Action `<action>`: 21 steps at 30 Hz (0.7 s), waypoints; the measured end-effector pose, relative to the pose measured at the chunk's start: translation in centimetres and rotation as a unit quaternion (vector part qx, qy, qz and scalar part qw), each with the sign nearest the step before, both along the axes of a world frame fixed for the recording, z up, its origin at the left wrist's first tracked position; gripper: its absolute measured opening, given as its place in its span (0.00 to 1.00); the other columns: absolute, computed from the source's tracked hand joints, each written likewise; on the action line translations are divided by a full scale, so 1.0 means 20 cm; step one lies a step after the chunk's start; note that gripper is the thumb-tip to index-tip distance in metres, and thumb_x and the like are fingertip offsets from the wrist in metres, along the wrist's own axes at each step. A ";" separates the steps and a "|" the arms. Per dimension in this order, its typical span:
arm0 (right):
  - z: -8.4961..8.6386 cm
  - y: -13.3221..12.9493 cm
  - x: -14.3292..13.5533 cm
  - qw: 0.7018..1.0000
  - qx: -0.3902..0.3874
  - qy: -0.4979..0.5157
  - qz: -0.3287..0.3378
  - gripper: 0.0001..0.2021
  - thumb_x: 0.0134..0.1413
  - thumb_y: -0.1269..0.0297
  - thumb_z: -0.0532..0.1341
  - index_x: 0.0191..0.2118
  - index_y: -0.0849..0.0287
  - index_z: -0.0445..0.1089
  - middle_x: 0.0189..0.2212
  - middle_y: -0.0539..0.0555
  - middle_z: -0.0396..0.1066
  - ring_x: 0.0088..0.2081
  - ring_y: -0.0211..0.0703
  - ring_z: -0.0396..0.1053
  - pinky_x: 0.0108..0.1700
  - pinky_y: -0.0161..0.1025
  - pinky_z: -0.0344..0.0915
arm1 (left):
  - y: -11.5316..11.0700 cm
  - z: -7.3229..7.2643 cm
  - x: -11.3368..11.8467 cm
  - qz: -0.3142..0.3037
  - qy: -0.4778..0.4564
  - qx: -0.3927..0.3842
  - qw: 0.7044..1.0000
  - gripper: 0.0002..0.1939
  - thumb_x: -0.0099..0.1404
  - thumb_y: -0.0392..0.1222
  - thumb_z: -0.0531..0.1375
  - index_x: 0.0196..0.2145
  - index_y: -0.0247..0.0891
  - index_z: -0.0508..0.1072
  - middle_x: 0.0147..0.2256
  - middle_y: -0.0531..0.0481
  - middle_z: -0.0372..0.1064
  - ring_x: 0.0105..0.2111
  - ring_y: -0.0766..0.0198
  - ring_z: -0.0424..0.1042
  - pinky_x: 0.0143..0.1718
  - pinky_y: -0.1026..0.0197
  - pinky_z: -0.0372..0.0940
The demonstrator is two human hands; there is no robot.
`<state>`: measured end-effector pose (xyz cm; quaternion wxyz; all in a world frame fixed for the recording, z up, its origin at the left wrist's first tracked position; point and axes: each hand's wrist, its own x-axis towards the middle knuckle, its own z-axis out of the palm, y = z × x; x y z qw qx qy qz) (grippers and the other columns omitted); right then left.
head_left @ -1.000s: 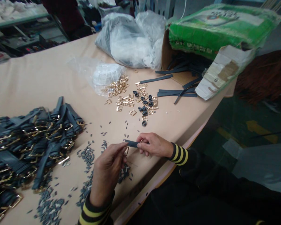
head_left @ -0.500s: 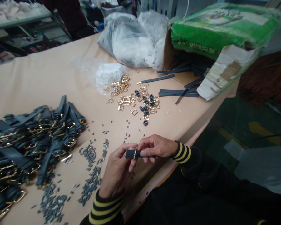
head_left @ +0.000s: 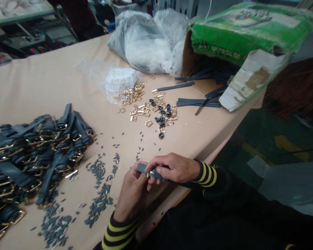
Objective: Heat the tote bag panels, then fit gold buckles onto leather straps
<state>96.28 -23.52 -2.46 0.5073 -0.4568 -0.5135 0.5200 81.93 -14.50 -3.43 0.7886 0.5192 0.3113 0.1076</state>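
Observation:
Near the table's front edge, my left hand [head_left: 133, 191] and my right hand [head_left: 174, 168] hold one dark strap [head_left: 141, 168] between them. A small gold buckle [head_left: 147, 174] sits on the strap, partly hidden by my fingers. My left thumb and fingers pinch the strap's short end. The right fingers press on it just beyond the buckle, and the rest of the strap runs under that hand. Beyond my hands lie loose gold buckles [head_left: 141, 110] and small dark loops [head_left: 161, 121].
A heap of buckled straps [head_left: 52, 156] covers the left side. Small dark offcuts [head_left: 97, 205] are scattered beside it. Plastic bags [head_left: 146, 45] and a green box [head_left: 224, 34] with loose straps [head_left: 195, 102] stand at the back. A person [head_left: 78, 17] is in the background.
The strap and buckle have tilted and turned in my hands. My right fingers have shifted left, over the buckle, and the view has moved slightly.

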 end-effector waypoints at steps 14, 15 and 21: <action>-0.03 0.01 -0.03 0.978 0.012 -0.174 -0.116 0.03 0.54 0.72 0.57 0.34 0.61 0.67 0.28 0.49 0.69 0.30 0.34 0.66 0.36 0.30 0.60 | -0.04 0.01 0.01 0.129 -0.004 -0.030 0.991 0.08 0.56 0.42 0.60 0.29 0.33 0.70 0.26 0.52 0.68 0.26 0.70 0.66 0.29 0.68 0.62; -0.03 0.01 -0.02 0.974 0.011 -0.187 -0.125 0.03 0.54 0.72 0.57 0.33 0.61 0.67 0.27 0.49 0.68 0.29 0.34 0.65 0.35 0.30 0.60 | -0.03 0.00 0.01 0.140 -0.004 -0.021 0.990 0.08 0.56 0.42 0.60 0.29 0.34 0.69 0.26 0.52 0.68 0.26 0.71 0.66 0.29 0.68 0.62; -0.03 0.01 -0.04 0.964 -0.049 -0.205 -0.160 0.02 0.53 0.73 0.56 0.32 0.61 0.65 0.23 0.47 0.65 0.26 0.33 0.62 0.30 0.29 0.57 | -0.03 -0.04 -0.02 0.129 0.048 0.094 0.986 0.12 0.57 0.47 0.59 0.31 0.34 0.68 0.25 0.51 0.69 0.25 0.68 0.67 0.28 0.66 0.62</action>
